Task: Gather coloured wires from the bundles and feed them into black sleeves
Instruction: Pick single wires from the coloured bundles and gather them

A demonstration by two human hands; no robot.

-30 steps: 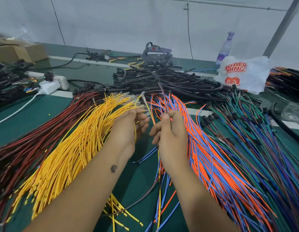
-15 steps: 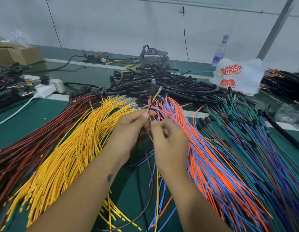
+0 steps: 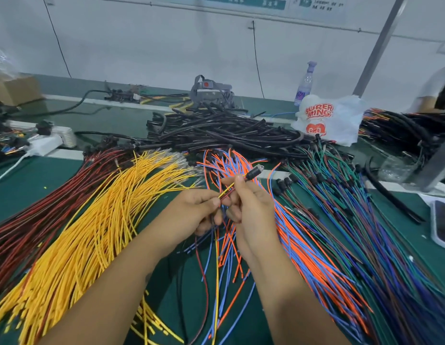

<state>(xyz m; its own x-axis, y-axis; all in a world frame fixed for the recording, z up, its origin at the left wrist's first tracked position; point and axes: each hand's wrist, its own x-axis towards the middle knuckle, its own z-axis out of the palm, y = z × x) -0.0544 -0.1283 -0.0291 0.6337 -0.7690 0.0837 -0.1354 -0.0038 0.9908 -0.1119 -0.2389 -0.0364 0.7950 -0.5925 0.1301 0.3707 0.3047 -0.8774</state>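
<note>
Raised wires [image 3: 227, 191] now pinched between both hands [image 3: 231, 207].

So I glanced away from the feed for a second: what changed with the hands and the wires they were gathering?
The hands drew together: the left hand, loosely curled a second ago, now pinches the held wires just below the right hand. The wire tips have tilted from pointing up to slanting up-right, and a small black sleeve now shows on their end. The yellow bundle, the orange-and-blue bundle and the black sleeve pile lie unchanged.
</note>
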